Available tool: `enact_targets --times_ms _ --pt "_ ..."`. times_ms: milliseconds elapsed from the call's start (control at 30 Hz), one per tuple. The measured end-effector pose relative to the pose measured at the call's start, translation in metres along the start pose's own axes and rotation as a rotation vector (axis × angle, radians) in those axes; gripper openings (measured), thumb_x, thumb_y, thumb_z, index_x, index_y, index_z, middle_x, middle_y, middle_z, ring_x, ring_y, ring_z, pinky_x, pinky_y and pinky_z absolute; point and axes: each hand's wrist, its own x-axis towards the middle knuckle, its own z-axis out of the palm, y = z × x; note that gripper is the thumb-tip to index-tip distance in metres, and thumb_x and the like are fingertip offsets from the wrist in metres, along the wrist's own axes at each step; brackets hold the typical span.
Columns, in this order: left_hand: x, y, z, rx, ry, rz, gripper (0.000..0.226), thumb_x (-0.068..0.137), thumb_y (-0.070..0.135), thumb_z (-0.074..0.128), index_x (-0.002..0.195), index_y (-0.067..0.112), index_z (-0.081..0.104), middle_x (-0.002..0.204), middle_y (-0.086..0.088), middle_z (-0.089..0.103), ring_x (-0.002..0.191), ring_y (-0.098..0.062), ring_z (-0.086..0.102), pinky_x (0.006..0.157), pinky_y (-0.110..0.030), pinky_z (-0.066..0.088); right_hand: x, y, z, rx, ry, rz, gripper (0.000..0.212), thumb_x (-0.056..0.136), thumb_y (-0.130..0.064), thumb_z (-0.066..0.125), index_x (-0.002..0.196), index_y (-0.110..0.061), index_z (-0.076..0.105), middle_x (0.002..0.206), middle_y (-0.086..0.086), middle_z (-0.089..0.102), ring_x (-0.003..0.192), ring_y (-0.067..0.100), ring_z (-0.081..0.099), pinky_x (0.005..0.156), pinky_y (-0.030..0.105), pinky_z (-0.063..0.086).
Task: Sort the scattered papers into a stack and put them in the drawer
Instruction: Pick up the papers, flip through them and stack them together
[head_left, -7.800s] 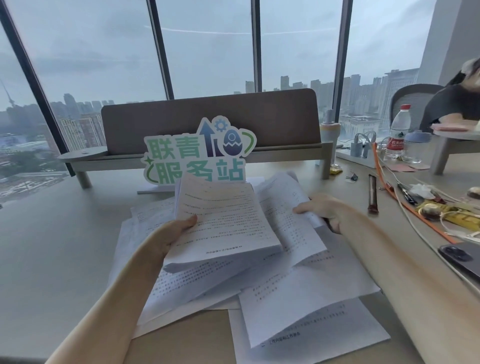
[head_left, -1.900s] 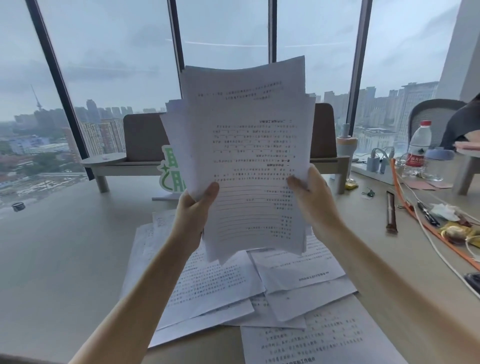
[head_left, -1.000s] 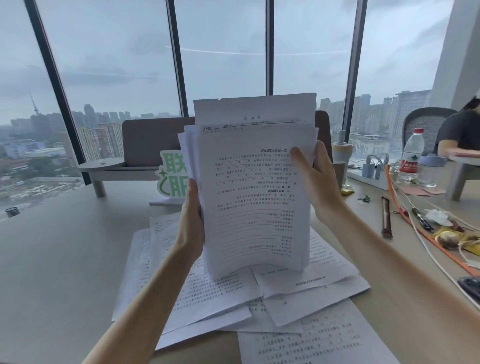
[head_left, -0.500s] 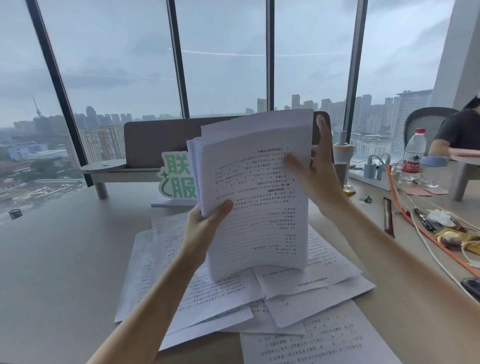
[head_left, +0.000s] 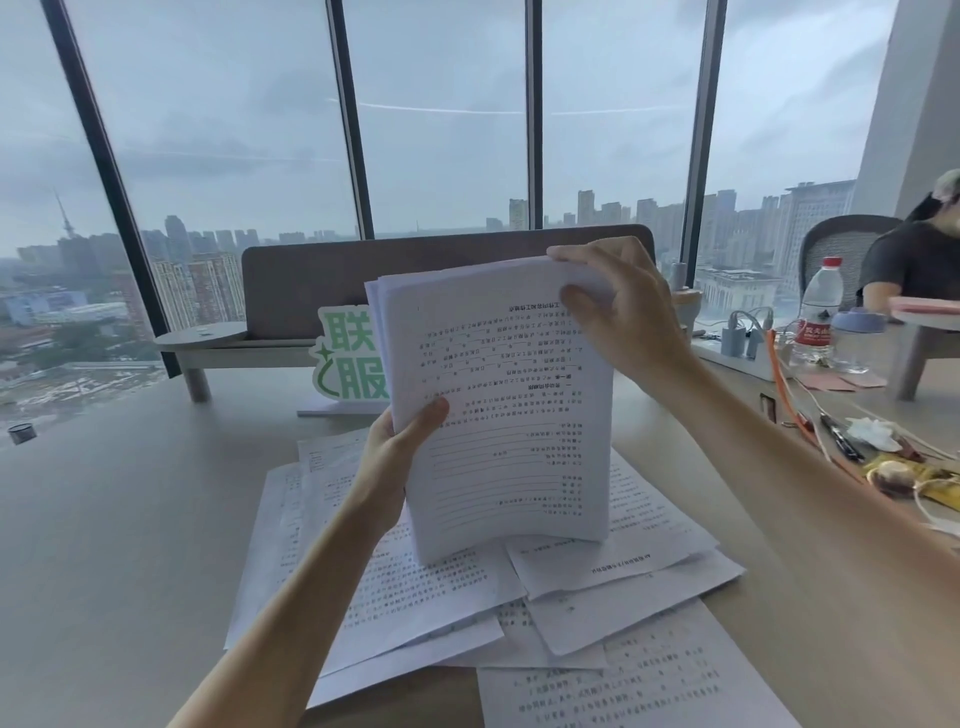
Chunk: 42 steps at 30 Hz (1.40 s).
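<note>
Progress: partly gathered; loose sheets (head_left: 613, 587) lie scattered at lower centre, no drawer in view.
Stack (head_left: 498, 405): upright at frame centre, bottom edge resting on the loose sheets.
Left hand (head_left: 400, 441): fingers curled, gripping the stack's left edge.
Right hand (head_left: 623, 317): pinching its top right corner.

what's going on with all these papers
A person is squaring up a stack of papers, stood on its bottom edge on the desk. The left hand grips its left edge; the right hand pinches the top right corner. Loose sheets lie scattered beneath it, not yet gathered.
</note>
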Motion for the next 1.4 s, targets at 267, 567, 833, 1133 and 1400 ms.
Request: enact_targets --times_ms 267,567,833,1133,1400 --pt "-0.005 -0.011 0.003 0.101 0.022 0.005 0.022 0.083 0.033 0.071 0.101 0.021 0.075 0.102 -0.004 0.077 0.096 -0.024 0.073 0.088 -0.051 0.057 -0.069 0.037 0.031 0.669 -0.201 0.619 0.053 0.081 -0.047 0.075 0.125 -0.018 0.063 0.109 -0.001 0.076 0.099 0.022 0.074 0.089 0.05 0.059" --pt "0.004 -0.009 0.013 0.242 0.246 0.07 0.02 0.092 0.038 0.066 0.083 0.022 0.076 0.083 0.0 0.078 0.082 -0.022 0.074 0.069 -0.04 0.062 -0.08 0.027 0.052 0.532 -0.151 0.534 0.022 0.084 -0.04 0.077 0.1 -0.024 0.074 0.094 -0.004 0.078 0.083 0.014 0.075 0.072 0.036 0.063" --pt "0.005 -0.016 0.009 0.566 0.196 0.045 0.023 0.094 0.038 0.063 0.08 0.023 0.071 0.08 -0.005 0.074 0.077 -0.026 0.07 0.071 -0.043 0.058 -0.099 0.045 0.06 0.376 -0.206 0.628 0.018 0.09 -0.046 0.068 0.102 -0.033 0.071 0.093 -0.01 0.077 0.083 0.011 0.074 0.079 0.042 0.062" --pt "0.028 -0.013 -0.045 0.222 0.096 -0.523 0.036 0.092 0.037 0.066 0.111 0.007 0.067 0.094 -0.013 0.076 0.075 -0.028 0.073 0.067 -0.039 0.062 -0.085 0.056 0.044 0.368 -0.572 0.88 0.06 0.103 -0.057 0.036 0.111 -0.007 0.068 0.097 0.007 0.073 0.088 0.024 0.07 0.073 0.038 0.058" --pt "0.016 -0.043 -0.103 0.569 0.146 -0.633 0.039 0.092 0.031 0.068 0.114 -0.002 0.067 0.095 -0.018 0.072 0.081 -0.032 0.069 0.07 -0.036 0.056 -0.12 0.115 0.038 -0.678 -0.852 0.743 0.066 0.089 -0.064 0.045 0.147 -0.032 0.041 0.127 0.01 0.061 0.116 0.032 0.059 0.101 0.041 0.047"
